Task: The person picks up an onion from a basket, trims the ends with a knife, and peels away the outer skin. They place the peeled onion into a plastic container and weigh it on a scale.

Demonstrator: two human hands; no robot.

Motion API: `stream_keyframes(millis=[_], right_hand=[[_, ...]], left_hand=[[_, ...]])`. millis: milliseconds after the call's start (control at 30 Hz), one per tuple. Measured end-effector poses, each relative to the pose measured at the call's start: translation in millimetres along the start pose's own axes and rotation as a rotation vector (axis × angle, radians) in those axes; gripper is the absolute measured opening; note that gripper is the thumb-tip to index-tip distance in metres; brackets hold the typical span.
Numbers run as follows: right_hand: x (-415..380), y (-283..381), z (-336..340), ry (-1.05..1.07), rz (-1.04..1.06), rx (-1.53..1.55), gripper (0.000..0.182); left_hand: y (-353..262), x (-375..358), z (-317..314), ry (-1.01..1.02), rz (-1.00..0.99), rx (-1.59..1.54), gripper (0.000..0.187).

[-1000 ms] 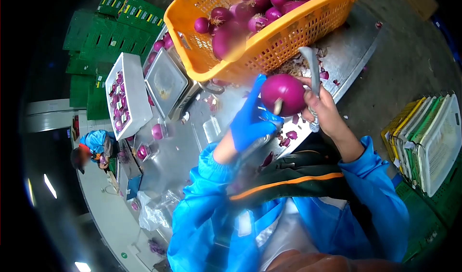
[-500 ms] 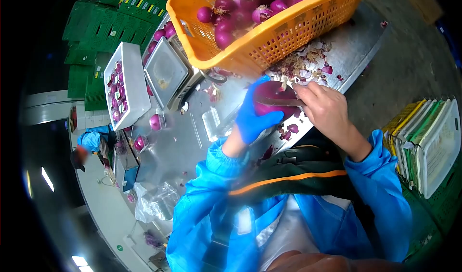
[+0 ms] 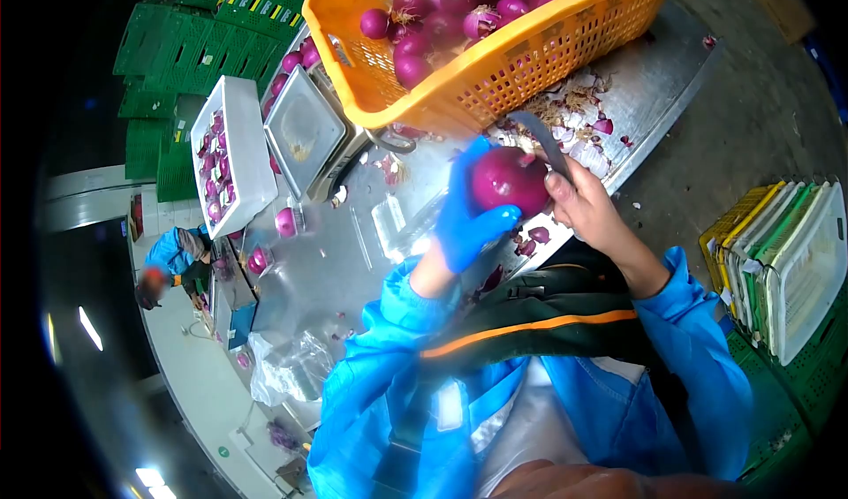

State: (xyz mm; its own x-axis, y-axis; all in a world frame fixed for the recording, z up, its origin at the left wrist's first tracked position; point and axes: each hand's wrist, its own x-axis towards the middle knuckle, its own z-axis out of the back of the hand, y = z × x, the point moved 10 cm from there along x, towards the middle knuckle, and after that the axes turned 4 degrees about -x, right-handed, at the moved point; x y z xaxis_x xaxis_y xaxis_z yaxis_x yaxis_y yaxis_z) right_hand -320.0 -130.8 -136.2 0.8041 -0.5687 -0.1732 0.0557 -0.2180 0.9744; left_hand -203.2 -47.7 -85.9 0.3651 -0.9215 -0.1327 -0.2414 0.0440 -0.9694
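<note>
- Clearly, the red onion (image 3: 508, 183) is up in the hands above the near edge of the counter (image 3: 667, 71), round, smooth and glossy, deep magenta with a pale glint on its skin.
- The left hand (image 3: 468, 212), in a thin blue glove, cups it from the side, thumb curled along the lower face.
- The bare right hand (image 3: 583, 200) is closed around a knife (image 3: 549, 146), whose grey, curved blade rises beside the onion; whether the edge touches the skin I cannot tell.
- Papery peelings (image 3: 574, 102) and stringy root bits litter the brushed, shiny metal beyond them.
- An orange plastic crate (image 3: 495, 84), its wall pierced with a grid of holes, holds more round onions, some with wispy roots.
- Left of it, a scale (image 3: 305, 132) with a flat, square metal pan stands near a matte white box (image 3: 256, 168) of small purple onions.
- A crinkled, clear plastic bag (image 3: 287, 366) lies farther left.
- Green crates (image 3: 168, 49) are piled behind, bearing yellow and white labels, their print too small for me to read.
</note>
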Motion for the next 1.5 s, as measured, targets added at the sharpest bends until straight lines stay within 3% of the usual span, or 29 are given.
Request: stream_keyframes(millis=[67, 100, 133, 233, 367, 467, 567, 600, 633, 700, 767, 900, 933, 1000, 1100, 1200, 1333, 1433, 1500], right_hand=[[2.4, 2.8, -2.2, 0.029, -0.038, -0.001, 0.042], [3.7, 9.3, 0.2, -0.023, 0.062, -0.149, 0.039], [3.2, 17.7, 1.9, -0.078, 0.162, -0.296, 0.036], [-16.2, 62.6, -0.8, -0.297, 0.531, -0.930, 0.033], [-9.3, 61.9, -10.9, -0.269, 0.432, -1.119, 0.034], [-7.4, 36.2, 10.8, -0.352, 0.350, -1.071, 0.034], [-14.0, 27.9, 14.5, -0.313, 0.419, -0.697, 0.031], [-11.7, 21.8, 10.6, -0.257, 0.175, -0.401, 0.030], [-8.9, 26.2, 3.0, -0.181, 0.084, -0.286, 0.030], [-0.2, 12.6, 4.4, -0.175, 0.121, -0.284, 0.031], [2.6, -1.2, 4.9, -0.202, 0.087, -0.290, 0.026], [1.1, -18.3, -12.4, -0.102, -0.003, -0.311, 0.021], [4.3, -25.1, -14.8, -0.099, 0.085, -0.321, 0.021], [8.5, -24.0, -23.6, -0.072, 0.048, -0.299, 0.024], [16.8, -27.9, -23.9, -0.043, -0.023, -0.394, 0.027], [24.9, -31.1, -16.1, -0.052, 0.001, -0.424, 0.024], [31.5, -39.7, -5.4, -0.079, 0.008, -0.399, 0.019], [37.3, -9.7, -4.1, -0.055, 0.102, -0.454, 0.014], [43.6, -13.3, 1.1, -0.023, 0.184, -0.424, 0.018]], left_hand=[[13.5, -0.4, 1.3, 0.022, 0.122, -0.051, 0.095], [21.3, -1.3, 3.7, 0.030, 0.182, -0.075, 0.097], [18.7, 0.0, 9.4, 0.033, 0.096, 0.102, 0.102], [5.5, -4.0, 11.7, -0.070, -0.040, 0.145, 0.103], [4.5, -4.2, 6.5, -0.080, -0.100, 0.150, 0.104], [-8.4, -12.6, 24.7, -0.197, -0.169, 0.374, 0.107], [-19.0, -20.1, 39.7, -0.213, -0.228, 0.422, 0.102], [-24.7, -24.3, 44.2, -0.235, -0.288, 0.530, 0.100], [-27.8, -29.3, 53.8, -0.268, -0.307, 0.479, 0.099], [-38.0, -46.2, 82.2, -0.347, -0.349, 0.384, 0.097], [-54.5, -71.9, 133.6, -0.533, -0.423, 0.589, 0.094], [-13.3, -123.0, 252.0, -0.836, -0.179, 0.622, 0.090], [4.9, -129.6, 277.1, -0.878, -0.103, 0.652, 0.090], [45.8, -146.4, 311.8, -0.914, -0.019, 0.881, 0.092], [92.8, -147.7, 324.9, -0.773, 0.225, 1.015, 0.093], [64.3, -131.7, 327.7, -0.718, -0.044, 1.121, 0.081], [-113.3, -22.0, 239.0, -0.608, -0.524, 1.043, 0.057], [-176.8, 96.2, 171.0, -0.297, -0.665, 1.095, 0.051], [-176.5, 181.3, 136.0, -0.122, -0.616, 1.158, 0.050]])
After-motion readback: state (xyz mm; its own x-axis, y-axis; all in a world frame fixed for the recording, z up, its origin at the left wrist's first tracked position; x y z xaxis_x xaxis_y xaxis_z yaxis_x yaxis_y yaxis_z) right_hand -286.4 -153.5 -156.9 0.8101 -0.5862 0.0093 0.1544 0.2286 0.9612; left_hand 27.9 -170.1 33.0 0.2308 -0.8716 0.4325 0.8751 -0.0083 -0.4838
